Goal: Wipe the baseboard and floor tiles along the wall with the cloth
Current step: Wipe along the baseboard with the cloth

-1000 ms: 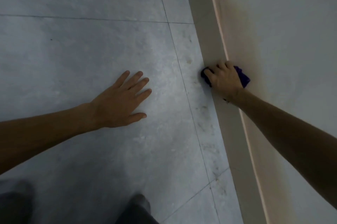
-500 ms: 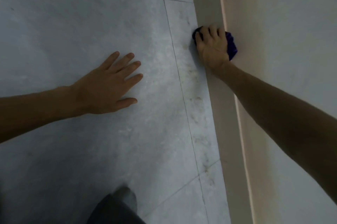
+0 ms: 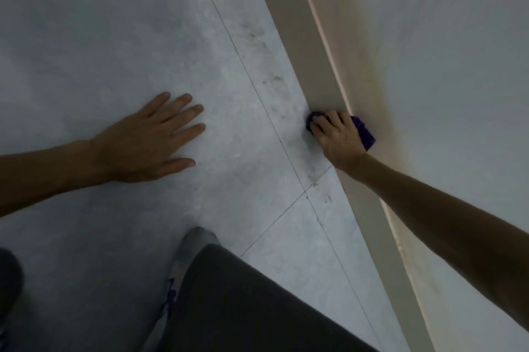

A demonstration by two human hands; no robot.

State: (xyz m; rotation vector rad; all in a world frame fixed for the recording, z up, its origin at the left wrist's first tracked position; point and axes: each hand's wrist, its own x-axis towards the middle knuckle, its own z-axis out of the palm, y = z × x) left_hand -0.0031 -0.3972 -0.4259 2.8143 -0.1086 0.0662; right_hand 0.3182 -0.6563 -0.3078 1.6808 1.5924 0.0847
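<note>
A beige baseboard (image 3: 297,36) runs diagonally from the top middle to the bottom right, below a pale wall (image 3: 446,51). My right hand (image 3: 339,138) presses a dark purple cloth (image 3: 365,131) against the baseboard where it meets the floor; the cloth shows at my fingertips and behind my knuckles. My left hand (image 3: 151,139) lies flat, fingers spread, on the grey floor tiles (image 3: 120,45), holding nothing. Brownish smudges (image 3: 257,36) mark the narrow tile strip along the baseboard.
My leg in dark trousers (image 3: 246,306) and a grey shoe (image 3: 191,242) fill the bottom middle. Another dark shape (image 3: 8,280) sits at the bottom left edge. Thin grout lines (image 3: 243,65) cross the tiles.
The view has swung and tilted, so the baseboard now runs more diagonally. My right hand with the cloth has slid back along the baseboard toward me. My left hand stays flat on the tile.
</note>
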